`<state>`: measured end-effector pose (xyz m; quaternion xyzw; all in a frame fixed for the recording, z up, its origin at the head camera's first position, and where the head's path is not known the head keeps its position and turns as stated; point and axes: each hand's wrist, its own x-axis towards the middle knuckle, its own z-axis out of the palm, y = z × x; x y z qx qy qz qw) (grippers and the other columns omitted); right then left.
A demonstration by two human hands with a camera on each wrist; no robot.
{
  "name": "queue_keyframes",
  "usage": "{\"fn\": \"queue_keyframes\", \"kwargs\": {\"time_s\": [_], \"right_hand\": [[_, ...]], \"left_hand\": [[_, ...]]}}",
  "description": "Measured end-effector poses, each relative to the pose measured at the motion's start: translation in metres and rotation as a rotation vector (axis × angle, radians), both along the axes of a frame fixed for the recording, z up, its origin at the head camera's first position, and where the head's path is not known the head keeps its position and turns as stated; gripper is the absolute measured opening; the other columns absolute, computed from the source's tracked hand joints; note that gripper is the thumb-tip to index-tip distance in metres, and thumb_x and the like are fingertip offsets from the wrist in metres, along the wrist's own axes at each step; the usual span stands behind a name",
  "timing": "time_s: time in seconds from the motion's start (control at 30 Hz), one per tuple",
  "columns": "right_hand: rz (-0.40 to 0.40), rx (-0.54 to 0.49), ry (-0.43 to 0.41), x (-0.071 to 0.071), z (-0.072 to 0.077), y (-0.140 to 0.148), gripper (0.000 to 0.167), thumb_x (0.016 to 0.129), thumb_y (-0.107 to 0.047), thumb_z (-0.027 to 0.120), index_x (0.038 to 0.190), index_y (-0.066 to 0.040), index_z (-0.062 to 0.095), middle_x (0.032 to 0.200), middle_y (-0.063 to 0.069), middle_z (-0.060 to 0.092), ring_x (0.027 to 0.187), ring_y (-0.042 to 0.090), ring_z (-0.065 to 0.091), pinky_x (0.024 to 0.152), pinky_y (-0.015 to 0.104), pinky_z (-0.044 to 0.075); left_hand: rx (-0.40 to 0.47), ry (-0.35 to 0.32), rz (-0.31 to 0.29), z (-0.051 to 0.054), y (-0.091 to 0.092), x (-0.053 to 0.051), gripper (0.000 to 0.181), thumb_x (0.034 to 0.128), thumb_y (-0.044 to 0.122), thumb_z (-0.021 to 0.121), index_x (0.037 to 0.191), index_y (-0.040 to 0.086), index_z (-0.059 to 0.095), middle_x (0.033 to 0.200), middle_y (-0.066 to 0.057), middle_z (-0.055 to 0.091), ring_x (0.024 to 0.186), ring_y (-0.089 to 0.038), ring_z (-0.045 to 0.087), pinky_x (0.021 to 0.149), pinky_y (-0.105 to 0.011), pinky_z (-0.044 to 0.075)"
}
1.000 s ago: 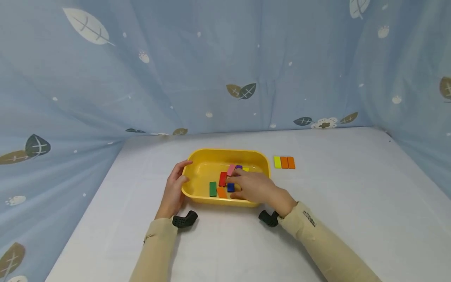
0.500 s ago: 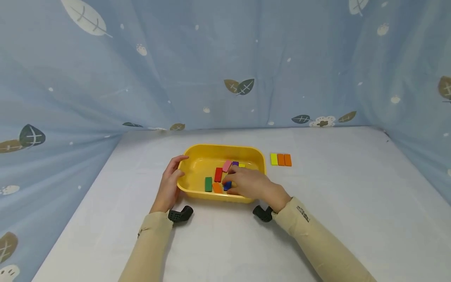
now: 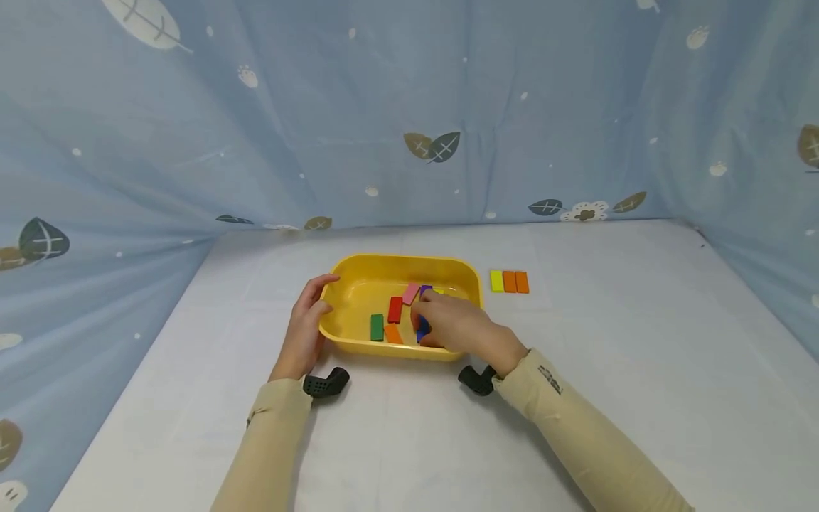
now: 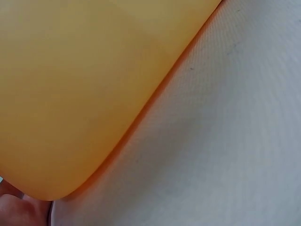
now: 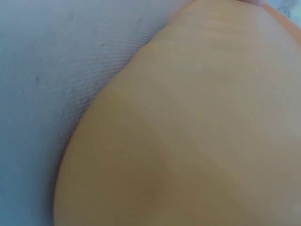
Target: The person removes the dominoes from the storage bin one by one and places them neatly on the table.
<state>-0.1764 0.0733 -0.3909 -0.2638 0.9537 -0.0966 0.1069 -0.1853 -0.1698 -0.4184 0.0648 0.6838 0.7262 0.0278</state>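
A yellow plastic tub (image 3: 358, 313) sits on the table with several small coloured blocks inside. My left hand (image 3: 303, 331) grips its left end, thumb at the rim. My right hand (image 3: 457, 323) reaches into the right part and pinches a blue block (image 3: 424, 325), partly hidden by the fingers. Left of that hand lie a red block (image 3: 394, 310), a green block (image 3: 377, 328), an orange block (image 3: 393, 333) and a pink block (image 3: 411, 294). Behind the fingers show a purple block (image 3: 426, 289) and a bit of yellow. Both wrist views mostly show the tub's outer wall (image 4: 84, 94).
To the right of the tub, a yellow block (image 3: 497, 281) and two orange blocks (image 3: 515, 281) lie side by side on the white tablecloth (image 3: 614, 320). A blue patterned curtain (image 3: 358, 114) hangs behind the table. Black devices (image 3: 326, 383) sit at both wrists.
My right fingers have closed in on the blue block, which now shows between them. The left hand keeps its place on the tub. The whole head view has shifted slightly.
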Motion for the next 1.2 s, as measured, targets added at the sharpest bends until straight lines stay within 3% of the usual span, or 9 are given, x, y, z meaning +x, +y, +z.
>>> {"fn": "queue_keyframes", "kwargs": {"time_s": [0.23,0.37,0.6,0.93,1.2], "right_hand": [[-0.062,0.047,0.010,0.002,0.002,-0.003,0.051,0.074,-0.038,0.068,0.117,-0.016,0.053,0.101,0.002,0.045,0.086,0.015,0.046,0.079,0.027,0.046],[-0.114,0.070,0.017,0.004,0.002,-0.005,0.056,0.072,-0.042,0.068,0.117,-0.011,0.053,0.106,0.005,0.046,0.090,0.016,0.045,0.082,0.029,0.045],[-0.155,0.086,0.010,0.001,0.002,-0.006,0.055,0.072,-0.044,0.067,0.111,-0.007,0.056,0.101,0.005,0.049,0.085,0.017,0.045,0.080,0.028,0.045],[-0.112,-0.033,-0.023,-0.003,0.002,-0.002,0.054,0.075,-0.042,0.066,0.119,-0.013,0.054,0.099,-0.002,0.051,0.083,0.012,0.048,0.081,0.025,0.045],[-0.067,-0.171,-0.046,-0.007,0.004,0.002,0.051,0.077,-0.033,0.066,0.122,-0.012,0.052,0.099,-0.004,0.056,0.083,0.010,0.049,0.081,0.024,0.044]], "left_hand": [[0.028,0.005,0.005,-0.008,-0.004,-0.007,0.047,0.0820,-0.003,0.032,0.128,0.004,0.038,0.139,0.002,0.029,0.123,-0.024,0.033,0.100,-0.039,0.030],[0.041,0.004,-0.001,-0.009,-0.005,-0.008,0.047,0.0826,-0.005,0.031,0.128,0.004,0.038,0.139,0.003,0.029,0.123,-0.024,0.033,0.100,-0.040,0.030],[0.024,0.012,-0.010,0.001,-0.001,-0.003,0.048,0.0811,-0.002,0.032,0.129,0.003,0.037,0.140,0.000,0.028,0.124,-0.027,0.032,0.101,-0.041,0.029],[-0.002,-0.011,0.001,0.001,0.000,-0.003,0.048,0.0810,-0.002,0.033,0.129,0.004,0.037,0.139,0.001,0.028,0.123,-0.027,0.032,0.101,-0.041,0.029],[0.022,-0.013,0.005,-0.014,-0.005,-0.013,0.047,0.0816,-0.002,0.033,0.127,0.008,0.040,0.137,0.004,0.030,0.121,-0.024,0.035,0.099,-0.038,0.033]]}}
